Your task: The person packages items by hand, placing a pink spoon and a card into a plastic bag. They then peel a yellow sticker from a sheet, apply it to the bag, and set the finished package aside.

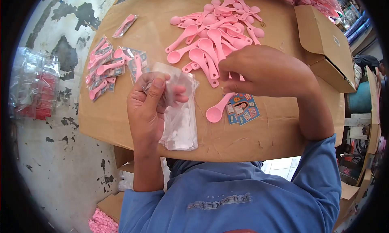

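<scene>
My left hand [146, 107] is closed on a clear plastic bag [167, 71], thumb pressed against its film. Below and beside it lies a stack of clear plastic bags [181, 133]. My right hand [259, 73] reaches over the table, fingers bent around the handle end of a pink measuring spoon [214, 114]; the exact grip is partly hidden. Printed blue cards [245, 111] lie beside that spoon's bowl, below my right hand. Just beyond my hands spreads a heap of loose pink measuring spoons [214, 34].
Bagged pink spoons [103, 67] lie at the table's left, with a single bagged spoon [125, 26] farther back. An open cardboard box [324, 46] stands at the right edge. Packs in clear plastic [38, 85] are on the left, beyond the brown-covered table [121, 125].
</scene>
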Demonstrator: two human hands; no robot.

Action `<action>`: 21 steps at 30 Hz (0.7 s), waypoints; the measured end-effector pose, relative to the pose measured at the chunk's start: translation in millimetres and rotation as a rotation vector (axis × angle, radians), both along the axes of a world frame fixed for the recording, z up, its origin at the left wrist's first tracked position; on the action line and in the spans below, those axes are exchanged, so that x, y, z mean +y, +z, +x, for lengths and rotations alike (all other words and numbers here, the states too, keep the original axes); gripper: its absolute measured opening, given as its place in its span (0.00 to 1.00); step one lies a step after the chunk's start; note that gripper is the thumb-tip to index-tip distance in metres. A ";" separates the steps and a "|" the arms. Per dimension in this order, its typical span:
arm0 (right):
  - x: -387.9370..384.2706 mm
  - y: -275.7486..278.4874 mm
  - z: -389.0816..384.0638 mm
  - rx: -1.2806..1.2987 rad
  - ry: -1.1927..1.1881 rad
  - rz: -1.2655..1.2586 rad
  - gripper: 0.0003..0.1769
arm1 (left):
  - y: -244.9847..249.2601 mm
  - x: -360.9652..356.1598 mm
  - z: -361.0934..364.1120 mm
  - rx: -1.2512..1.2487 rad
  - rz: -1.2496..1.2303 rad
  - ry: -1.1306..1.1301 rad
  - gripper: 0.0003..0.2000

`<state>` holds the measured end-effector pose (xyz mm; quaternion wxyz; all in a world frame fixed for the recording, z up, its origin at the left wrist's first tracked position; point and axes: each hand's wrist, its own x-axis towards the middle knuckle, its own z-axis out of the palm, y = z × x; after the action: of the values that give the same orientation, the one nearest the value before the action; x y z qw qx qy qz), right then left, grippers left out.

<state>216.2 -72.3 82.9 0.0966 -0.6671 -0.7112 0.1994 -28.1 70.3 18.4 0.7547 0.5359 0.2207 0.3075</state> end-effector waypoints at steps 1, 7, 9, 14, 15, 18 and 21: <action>-3.8 -1.7 -0.9 -0.051 -0.004 -0.006 0.18 | -3.0 -0.4 -0.2 -0.008 -0.031 -0.016 0.13; -56.8 -31.4 -26.0 -0.264 -0.256 -0.124 0.25 | -4.9 -4.9 -7.6 -0.052 -0.173 -0.072 0.18; -71.9 -40.3 -48.5 -0.224 -0.429 -0.050 0.29 | -11.3 -2.8 -8.1 -0.063 -0.215 -0.060 0.19; -87.1 -78.3 -80.4 -0.155 -0.798 0.159 0.31 | -14.9 -3.3 -5.4 -0.163 -0.280 -0.049 0.18; -90.5 -81.3 -82.1 -0.097 -0.856 0.200 0.31 | -11.8 -5.3 -5.2 -0.179 -0.286 -0.041 0.18; -92.7 -70.9 -81.5 0.291 -1.019 0.129 0.27 | 0.0 -12.8 -2.8 -0.218 -0.292 -0.006 0.18; -100.8 -86.1 -77.5 0.392 -1.028 0.361 0.17 | 5.3 -18.4 -1.8 -0.270 -0.301 -0.002 0.19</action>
<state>138.7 -173.1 -3.2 0.4232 -0.8505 -0.2875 0.1221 -29.8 52.0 23.7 0.8492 0.3713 0.1607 0.3394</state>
